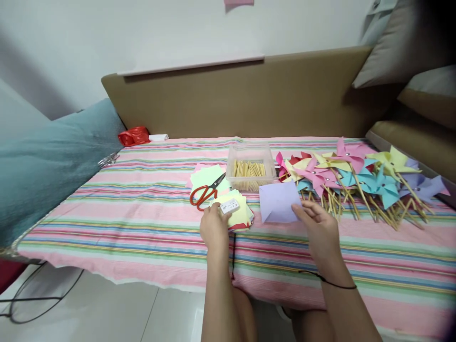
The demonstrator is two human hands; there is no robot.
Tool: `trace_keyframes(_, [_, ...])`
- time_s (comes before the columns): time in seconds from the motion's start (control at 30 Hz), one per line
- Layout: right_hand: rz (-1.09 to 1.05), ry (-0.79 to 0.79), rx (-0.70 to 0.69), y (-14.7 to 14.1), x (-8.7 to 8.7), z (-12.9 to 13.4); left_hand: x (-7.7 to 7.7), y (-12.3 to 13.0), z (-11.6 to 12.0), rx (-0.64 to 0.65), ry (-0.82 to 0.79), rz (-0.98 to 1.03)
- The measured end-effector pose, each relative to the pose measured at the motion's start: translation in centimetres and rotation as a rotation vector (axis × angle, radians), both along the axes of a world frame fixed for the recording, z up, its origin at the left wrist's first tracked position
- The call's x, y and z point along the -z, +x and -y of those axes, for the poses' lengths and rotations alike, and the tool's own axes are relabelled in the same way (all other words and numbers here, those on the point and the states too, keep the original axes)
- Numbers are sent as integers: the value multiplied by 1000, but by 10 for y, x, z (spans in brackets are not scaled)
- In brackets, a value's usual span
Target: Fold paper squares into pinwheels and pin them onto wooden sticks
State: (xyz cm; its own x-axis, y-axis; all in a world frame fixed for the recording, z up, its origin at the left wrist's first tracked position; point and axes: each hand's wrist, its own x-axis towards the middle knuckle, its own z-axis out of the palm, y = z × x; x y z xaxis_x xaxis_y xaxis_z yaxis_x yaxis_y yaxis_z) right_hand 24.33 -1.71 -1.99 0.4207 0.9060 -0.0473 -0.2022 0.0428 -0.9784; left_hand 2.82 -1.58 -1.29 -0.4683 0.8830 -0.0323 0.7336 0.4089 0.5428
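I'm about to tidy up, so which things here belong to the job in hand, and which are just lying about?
Likely part of the job:
- purple sheet, in the right hand
- white box, at the left hand's fingertips
- scissors
- sticks in their tub
- pinwheels

Apparently just lying about:
- red plastic bag
- cables
- cushion

Print on the white box point(231, 205) is too small to read. The left hand point(214, 227) covers the box's near left end. The right thumb point(298, 212) covers part of the purple sheet point(279, 201). Upper sheets hide most of the lower layers of the paper stack point(240, 216). Pinwheels point(365, 180) overlap; several sticks are obscured. The top edge cuts off the pink paper point(238, 2); the left edge cuts off the cable point(35, 299).
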Motion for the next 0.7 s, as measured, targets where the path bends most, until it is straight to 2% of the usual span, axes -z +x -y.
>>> trace_keyframes(0.07, [-92,-5,55,4,-5,13,4,2,-1,16,18,-19])
trace_keyframes(0.17, [-171,-6,50,5,-11,41,10,-1,2,46,56,-10])
trace_keyframes(0.23, [-216,-18,56,6,-14,64,13,-7,5,83,76,15])
trace_keyframes(0.37, [-341,-118,174,14,-18,117,15,-22,12,204,89,16])
trace_keyframes(0.53, [-363,-208,189,29,-18,175,9,-28,18,372,105,-155])
trace_keyframes(0.7, [-375,-210,202,34,-2,198,5,-32,16,569,98,-376])
